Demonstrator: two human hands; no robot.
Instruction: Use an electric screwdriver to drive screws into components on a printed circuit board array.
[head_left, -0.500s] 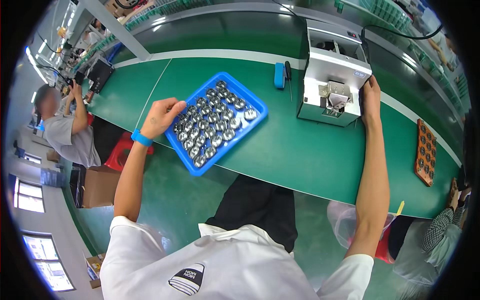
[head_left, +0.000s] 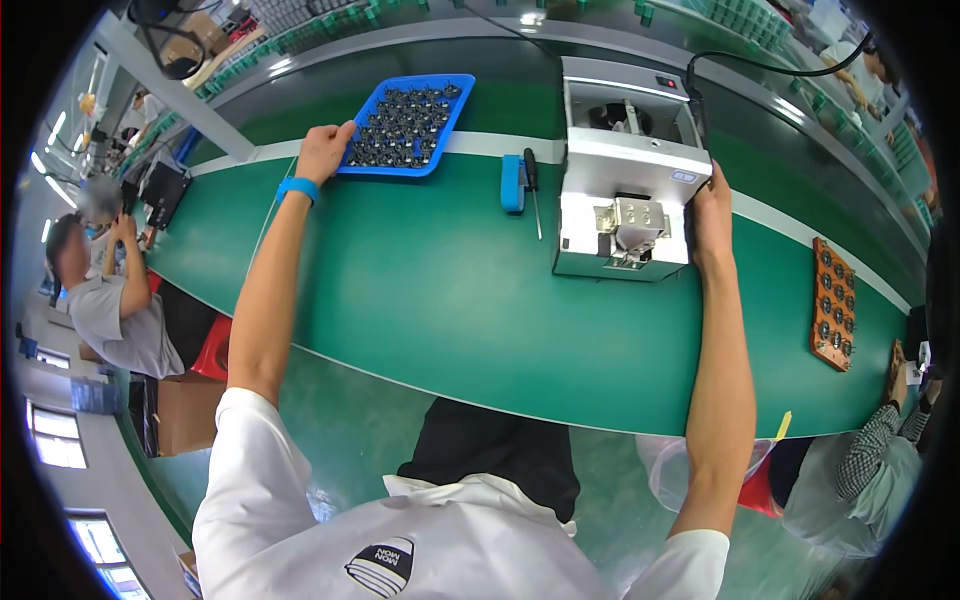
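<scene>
your left hand point(head_left: 325, 152) is curled closed on the left edge of the blue tray point(head_left: 395, 171), which sits across the far edge of the green bench point(head_left: 450, 300), full of small dark metallic parts point(head_left: 405, 125). your right hand point(head_left: 713, 220) is against the right side of the silver machine point(head_left: 625, 168); its fingers are partly hidden, so you cannot tell how far they close. a screwdriver point(head_left: 531, 174) and a blue block point(head_left: 513, 184) lie between tray and machine.

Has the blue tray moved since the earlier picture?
Yes. The tray has gone away from the near edge of the green table, which it overhung, and now overlaps the white strip along the far side.
</scene>
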